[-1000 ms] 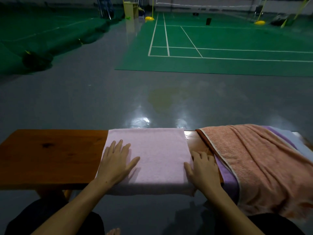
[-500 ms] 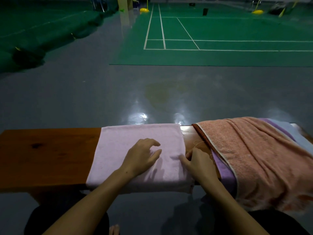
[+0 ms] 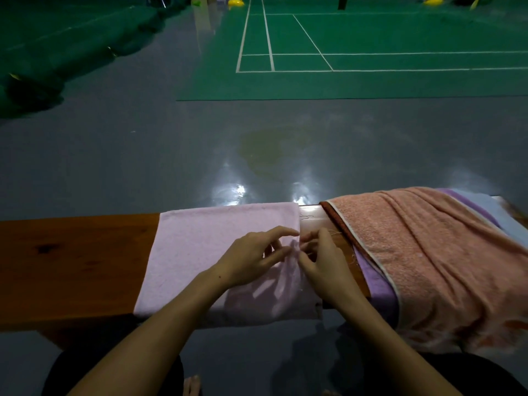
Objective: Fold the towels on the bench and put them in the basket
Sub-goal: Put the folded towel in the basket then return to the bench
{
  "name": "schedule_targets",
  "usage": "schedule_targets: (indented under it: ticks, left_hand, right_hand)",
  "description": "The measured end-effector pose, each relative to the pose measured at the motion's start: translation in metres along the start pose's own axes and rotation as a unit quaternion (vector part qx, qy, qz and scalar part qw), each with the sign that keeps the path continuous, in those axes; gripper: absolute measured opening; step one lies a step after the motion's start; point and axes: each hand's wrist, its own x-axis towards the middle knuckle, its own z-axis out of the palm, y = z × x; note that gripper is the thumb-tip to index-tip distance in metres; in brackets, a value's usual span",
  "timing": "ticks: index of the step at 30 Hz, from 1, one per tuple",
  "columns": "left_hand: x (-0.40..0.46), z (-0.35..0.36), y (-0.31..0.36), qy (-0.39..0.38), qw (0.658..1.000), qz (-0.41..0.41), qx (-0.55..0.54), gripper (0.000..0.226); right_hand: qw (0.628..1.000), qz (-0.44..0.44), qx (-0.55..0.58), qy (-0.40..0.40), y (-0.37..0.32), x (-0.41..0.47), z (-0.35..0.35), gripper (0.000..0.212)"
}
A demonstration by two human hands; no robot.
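Both hands, left (image 3: 251,258) and right (image 3: 323,264), pinch the flat pink terry towel's (image 3: 200,252) right edge; next, probably fold it leftward.

A grey glossy floor (image 3: 143,155) stretches away, carrying bright patches of reflected light (image 3: 233,192) and a dull yellowish stain (image 3: 271,150). Beyond it lies a green court mat (image 3: 400,81) marked with white lines (image 3: 268,35). A heap of dark green material (image 3: 51,67) runs along the left side. At the far edge sit two yellow bases (image 3: 235,2), one to each side, and a small dark upright object (image 3: 342,2) between them.
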Motion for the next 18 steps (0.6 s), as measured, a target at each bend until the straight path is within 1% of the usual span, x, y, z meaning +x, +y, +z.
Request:
schedule_targets:
  ticks: [3,7,10,12,14,18]
  left_hand:
    - [0.002,-0.002,-0.003,-0.047,0.999,0.009,0.004,0.042]
    - [0.002,-0.007,-0.01,-0.097,0.995,0.001,-0.001,0.042]
    - [0.002,-0.01,-0.015,-0.084,0.996,-0.007,0.025,0.029]
    - [0.003,-0.013,-0.019,-0.069,0.997,-0.014,0.043,0.018]
    - [0.002,-0.018,-0.023,-0.055,0.998,-0.017,0.035,0.011]
    - [-0.002,-0.031,-0.028,-0.024,0.999,-0.024,-0.011,0.006]
  right_hand:
    - [1.0,-0.004,0.012,-0.017,-0.002,0.002,-0.003,0.024]
    - [0.999,-0.022,0.0,-0.044,0.0,0.003,-0.005,0.045]
    - [0.994,-0.041,0.007,-0.099,0.001,0.001,-0.005,0.069]
    - [0.992,-0.053,0.008,-0.117,-0.002,-0.002,-0.006,0.08]
    - [0.991,-0.059,0.004,-0.118,-0.003,-0.004,-0.007,0.08]
    - [0.991,-0.031,-0.021,-0.132,0.001,-0.005,-0.012,0.068]
